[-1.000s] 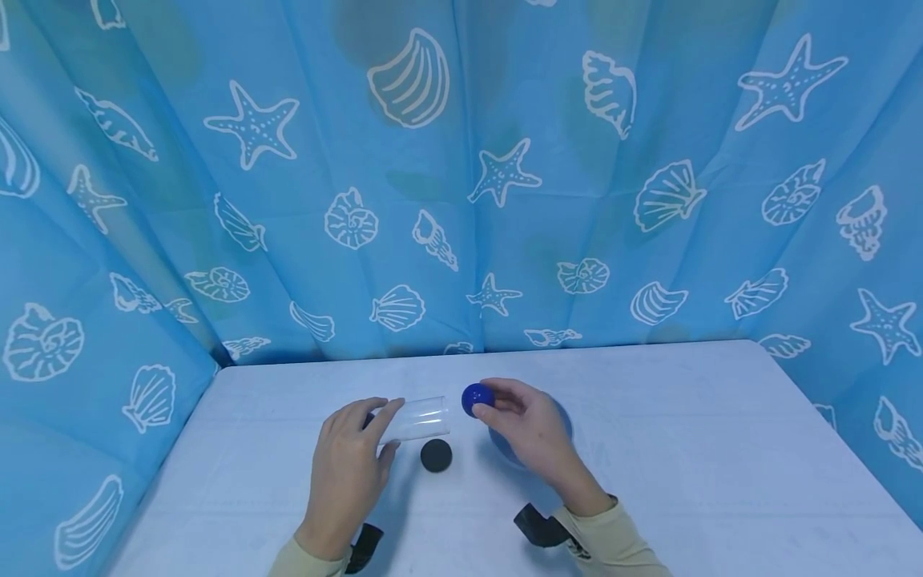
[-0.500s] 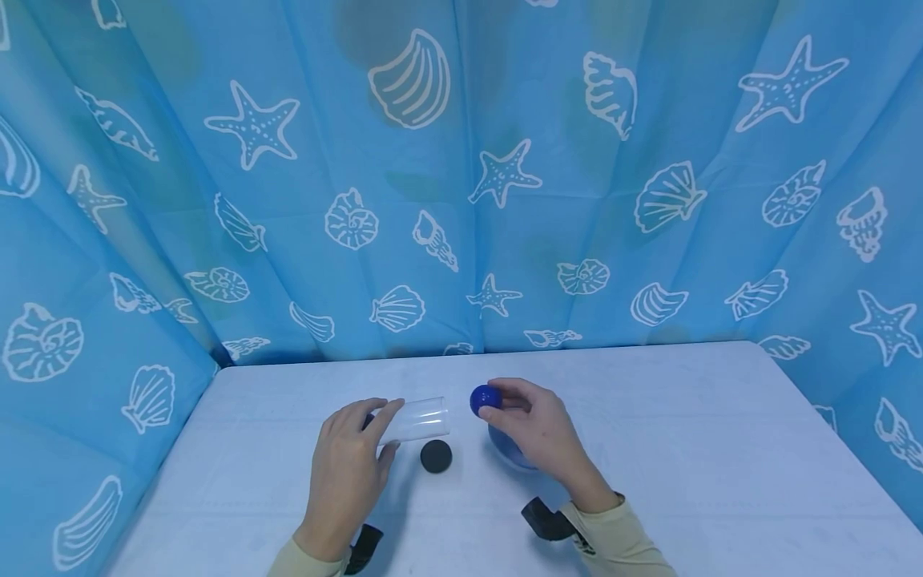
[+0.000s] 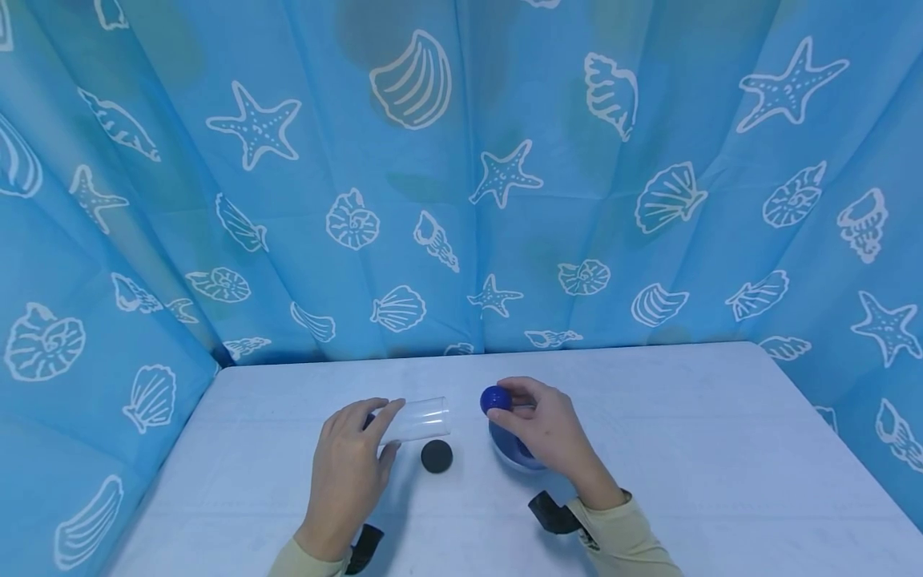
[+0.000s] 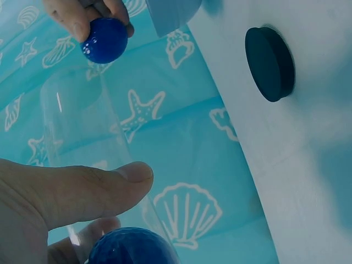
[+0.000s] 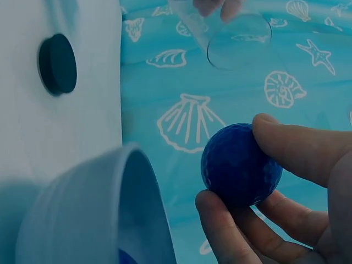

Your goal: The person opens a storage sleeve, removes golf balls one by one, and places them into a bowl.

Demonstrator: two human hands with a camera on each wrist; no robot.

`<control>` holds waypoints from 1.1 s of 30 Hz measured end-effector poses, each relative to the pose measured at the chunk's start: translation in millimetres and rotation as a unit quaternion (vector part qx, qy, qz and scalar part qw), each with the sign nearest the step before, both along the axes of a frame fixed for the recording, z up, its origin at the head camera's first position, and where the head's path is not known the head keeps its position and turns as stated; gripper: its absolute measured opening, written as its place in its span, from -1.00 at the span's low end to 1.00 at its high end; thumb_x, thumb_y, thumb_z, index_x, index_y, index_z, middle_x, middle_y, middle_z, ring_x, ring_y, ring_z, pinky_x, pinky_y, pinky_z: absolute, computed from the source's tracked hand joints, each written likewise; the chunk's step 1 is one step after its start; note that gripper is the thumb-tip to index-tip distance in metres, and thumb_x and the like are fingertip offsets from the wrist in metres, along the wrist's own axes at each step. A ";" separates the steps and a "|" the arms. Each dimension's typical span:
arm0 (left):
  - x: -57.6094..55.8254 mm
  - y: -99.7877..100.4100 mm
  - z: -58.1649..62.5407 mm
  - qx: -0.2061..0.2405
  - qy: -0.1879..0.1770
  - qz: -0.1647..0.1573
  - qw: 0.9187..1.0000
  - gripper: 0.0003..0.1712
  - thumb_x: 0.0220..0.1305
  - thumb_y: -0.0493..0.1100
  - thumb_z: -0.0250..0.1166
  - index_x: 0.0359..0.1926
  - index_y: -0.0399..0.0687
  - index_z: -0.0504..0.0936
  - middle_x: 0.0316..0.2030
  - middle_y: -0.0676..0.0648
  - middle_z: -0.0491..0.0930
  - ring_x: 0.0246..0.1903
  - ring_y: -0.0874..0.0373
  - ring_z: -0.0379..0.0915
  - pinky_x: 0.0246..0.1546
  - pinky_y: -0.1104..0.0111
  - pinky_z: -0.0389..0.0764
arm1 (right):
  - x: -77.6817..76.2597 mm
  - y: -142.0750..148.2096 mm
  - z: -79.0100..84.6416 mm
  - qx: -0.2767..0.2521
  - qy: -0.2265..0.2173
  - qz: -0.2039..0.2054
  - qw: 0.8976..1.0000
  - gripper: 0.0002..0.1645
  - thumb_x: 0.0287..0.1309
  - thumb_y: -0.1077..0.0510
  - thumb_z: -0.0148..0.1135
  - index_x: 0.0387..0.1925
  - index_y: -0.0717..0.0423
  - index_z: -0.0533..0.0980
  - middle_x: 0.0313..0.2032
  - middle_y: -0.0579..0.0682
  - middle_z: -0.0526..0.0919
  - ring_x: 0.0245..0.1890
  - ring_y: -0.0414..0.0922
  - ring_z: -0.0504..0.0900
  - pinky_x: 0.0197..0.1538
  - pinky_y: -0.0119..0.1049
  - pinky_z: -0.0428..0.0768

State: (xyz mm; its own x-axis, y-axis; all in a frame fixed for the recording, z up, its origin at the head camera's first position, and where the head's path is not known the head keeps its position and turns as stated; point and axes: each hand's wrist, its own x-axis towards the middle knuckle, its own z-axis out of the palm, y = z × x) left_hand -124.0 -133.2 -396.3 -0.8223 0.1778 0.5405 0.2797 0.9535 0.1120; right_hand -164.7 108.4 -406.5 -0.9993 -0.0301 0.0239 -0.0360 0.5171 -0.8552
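My left hand [image 3: 349, 465] grips a clear plastic tube [image 3: 425, 418] lying sideways in the air, its open mouth toward the right. Inside the tube's left end sits a blue golf ball [image 4: 132, 247], mostly covered by the fingers in the head view. Between thumb and fingertips my right hand [image 3: 544, 425] pinches another dimpled blue golf ball [image 5: 239, 165], apart from the tube mouth and above a bowl [image 5: 71, 220]. Part of one more blue ball [image 5: 127, 257] shows inside that bowl. The right hand hides much of the bowl in the head view.
A round black cap [image 3: 437, 456] lies on the white-covered table [image 3: 685, 449], between the hands and just below the tube. Behind the table hangs a blue curtain [image 3: 461, 200] with white shell and starfish prints; it also runs along both sides.
The right hand has moved a little to the right with the golf ball, away from the tube mouth, uncovering the bowl's left side. The left hand and tube stay put.
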 end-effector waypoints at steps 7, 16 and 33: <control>0.0 0.2 -0.7 0.002 0.002 -0.005 1.000 -0.29 -0.29 -0.25 0.57 0.04 0.04 0.58 -0.08 -0.11 0.57 -0.02 -0.02 0.45 0.10 0.06 0.37 | -3.3 7.2 1.1 0.034 -0.013 -0.005 0.999 -0.43 0.01 -0.03 0.36 0.09 -0.07 0.45 -0.01 0.02 0.56 -0.07 -0.07 0.60 -0.06 -0.15 0.59; -0.2 0.3 -2.0 0.002 0.002 -0.003 1.000 -0.27 -0.30 -0.24 0.57 0.04 0.05 0.58 -0.07 -0.11 0.57 -0.02 -0.02 0.45 0.10 0.04 0.37 | -6.6 10.4 -1.9 0.054 -0.027 -0.006 0.998 -0.43 0.02 -0.01 0.35 0.10 -0.05 0.44 0.02 0.04 0.53 -0.05 -0.05 0.58 -0.06 -0.11 0.59; 0.3 0.3 -2.7 -0.003 0.001 -0.013 1.000 -0.27 -0.28 -0.23 0.57 0.06 0.05 0.57 -0.07 -0.11 0.57 -0.03 -0.01 0.44 0.09 0.05 0.39 | -8.6 10.2 -13.3 0.133 -0.016 -0.004 0.991 -0.44 -0.03 0.03 0.40 0.05 -0.01 0.46 -0.01 0.00 0.55 -0.08 -0.09 0.57 -0.10 -0.12 0.61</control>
